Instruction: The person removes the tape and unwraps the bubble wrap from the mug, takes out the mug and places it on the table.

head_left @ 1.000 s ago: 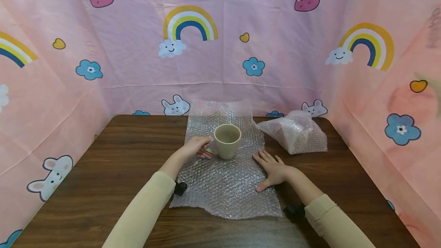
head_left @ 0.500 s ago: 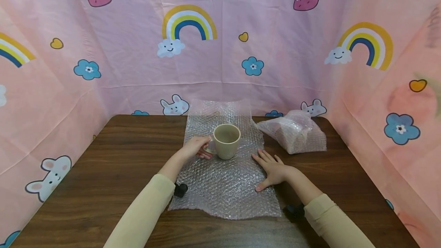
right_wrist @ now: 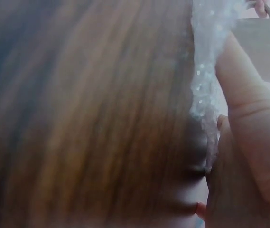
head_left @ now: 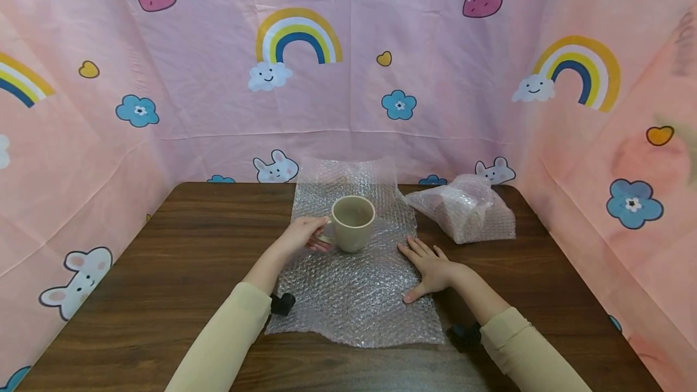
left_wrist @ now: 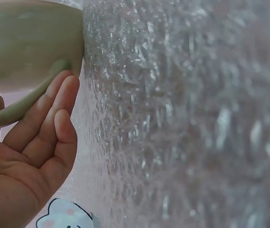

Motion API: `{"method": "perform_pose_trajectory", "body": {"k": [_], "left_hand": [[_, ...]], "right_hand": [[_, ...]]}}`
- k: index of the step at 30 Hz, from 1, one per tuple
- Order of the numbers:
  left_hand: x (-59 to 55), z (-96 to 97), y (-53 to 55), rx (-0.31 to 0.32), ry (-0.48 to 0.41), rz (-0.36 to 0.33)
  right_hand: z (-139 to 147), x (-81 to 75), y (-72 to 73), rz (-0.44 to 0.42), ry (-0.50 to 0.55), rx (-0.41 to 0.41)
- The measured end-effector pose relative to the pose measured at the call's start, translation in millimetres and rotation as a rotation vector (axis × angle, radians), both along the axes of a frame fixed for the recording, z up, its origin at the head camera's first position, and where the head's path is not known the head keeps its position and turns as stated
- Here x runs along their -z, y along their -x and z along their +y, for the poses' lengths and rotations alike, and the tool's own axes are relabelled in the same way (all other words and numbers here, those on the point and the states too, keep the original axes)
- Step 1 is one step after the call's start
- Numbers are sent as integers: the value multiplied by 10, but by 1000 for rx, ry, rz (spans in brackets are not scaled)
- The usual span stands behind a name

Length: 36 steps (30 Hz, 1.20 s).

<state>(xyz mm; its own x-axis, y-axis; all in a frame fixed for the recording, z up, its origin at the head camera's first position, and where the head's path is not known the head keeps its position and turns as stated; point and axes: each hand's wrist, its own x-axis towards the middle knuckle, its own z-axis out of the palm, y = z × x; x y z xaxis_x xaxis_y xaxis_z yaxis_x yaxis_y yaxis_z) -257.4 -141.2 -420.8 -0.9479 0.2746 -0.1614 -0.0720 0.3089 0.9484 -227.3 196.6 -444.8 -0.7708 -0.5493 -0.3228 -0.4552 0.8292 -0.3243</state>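
A pale green-beige mug (head_left: 353, 228) stands upright over the middle of a bubble wrap sheet (head_left: 359, 301), its handle (left_wrist: 25, 102) pointing left. My left hand (head_left: 302, 236) pinches that handle between thumb and fingers; the left wrist view shows the fingers (left_wrist: 54, 118) along its underside, close over the wrap. My right hand (head_left: 432, 271) lies with spread, straight fingers on the right edge of the sheet. Seen from the right wrist, its thumb (right_wrist: 244, 85) rests against the wrap's edge (right_wrist: 203, 71), with the mug (right_wrist: 263, 47) beyond.
A bundle wrapped in bubble wrap (head_left: 468, 210) sits at the back right of the dark wooden table (head_left: 218, 247). Behind and on both sides hangs a pink patterned cloth (head_left: 348, 95). The sheet's far end leans up against that cloth.
My left hand has shifted the mug slightly to the left, keeping its grip on the handle. My right hand stays in place on the wrap.
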Motion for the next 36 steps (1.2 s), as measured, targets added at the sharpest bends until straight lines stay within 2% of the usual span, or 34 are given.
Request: {"method": "perform_pose_trajectory", "body": {"k": [1, 7, 8, 15, 22, 30, 36], "left_hand": [[-42, -7, -31, -2, -10, -2], [-42, -65, -67, -76, -23, 29], [-7, -80, -50, -91, -20, 39], [-18, -127, -104, -139, -38, 96], [-23, -144, -174, -232, -97, 116], [-88, -177, -250, -301, -112, 148], [-90, -201, -290, -373, -119, 163]], "right_hand": [[1, 1, 1, 0, 3, 0], [7, 1, -8, -4, 20, -2], [6, 0, -7, -4, 19, -1], [9, -18, -4, -10, 12, -1], [24, -16, -4, -19, 14, 7], [18, -15, -11, -27, 25, 4], [19, -22, -15, -23, 39, 2]]}}
